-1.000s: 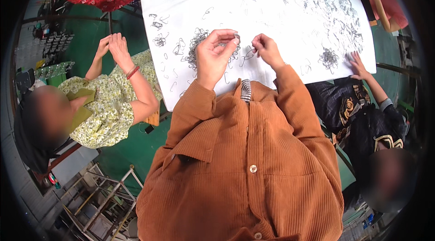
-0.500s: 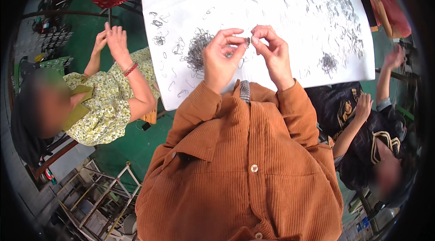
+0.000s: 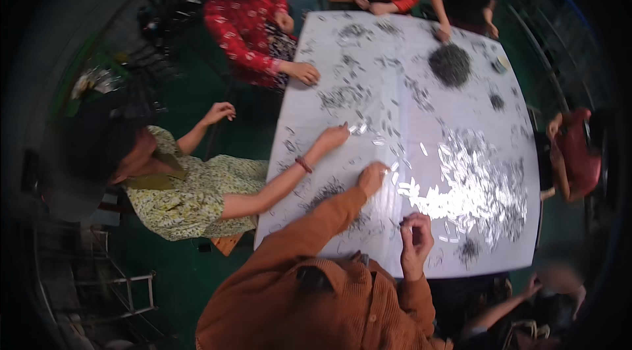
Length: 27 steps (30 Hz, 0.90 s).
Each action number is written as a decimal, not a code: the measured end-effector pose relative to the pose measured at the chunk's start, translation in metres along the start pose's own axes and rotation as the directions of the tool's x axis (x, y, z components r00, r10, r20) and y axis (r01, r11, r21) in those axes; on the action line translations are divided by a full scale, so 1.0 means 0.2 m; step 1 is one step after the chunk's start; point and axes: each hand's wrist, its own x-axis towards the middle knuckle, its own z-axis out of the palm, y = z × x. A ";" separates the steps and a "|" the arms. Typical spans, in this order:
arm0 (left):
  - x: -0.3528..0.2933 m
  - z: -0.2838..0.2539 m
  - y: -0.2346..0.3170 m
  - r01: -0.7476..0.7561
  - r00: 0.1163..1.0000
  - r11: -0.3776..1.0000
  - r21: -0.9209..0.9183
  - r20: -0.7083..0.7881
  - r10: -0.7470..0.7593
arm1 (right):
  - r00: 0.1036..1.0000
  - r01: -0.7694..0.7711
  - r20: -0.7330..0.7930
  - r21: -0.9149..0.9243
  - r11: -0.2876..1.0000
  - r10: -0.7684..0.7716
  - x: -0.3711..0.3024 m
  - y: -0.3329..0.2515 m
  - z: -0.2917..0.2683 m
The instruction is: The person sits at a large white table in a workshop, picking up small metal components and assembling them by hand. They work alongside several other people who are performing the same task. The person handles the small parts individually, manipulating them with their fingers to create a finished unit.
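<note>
Head view: a white table (image 3: 408,86) strewn with small shiny metal pieces (image 3: 474,185), people seated around it.
Left hand (image 3: 372,177): stretched forward onto the table, fingers curled down on a small piece among the scattered ones.
Right hand (image 3: 416,239): drawn close to the near edge, fingertips pinched together; what they grip is too small to tell.
Neighbour: a hand (image 3: 334,136) of the person in the yellow flowered dress rests on the table, just left.
</note>
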 end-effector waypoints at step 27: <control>-0.15 -0.19 0.32 0.651 0.752 0.614 -0.446 0.488 -0.443 | 0.995 -0.005 -0.103 -0.191 0.982 -0.015 -0.21 0.02 -0.16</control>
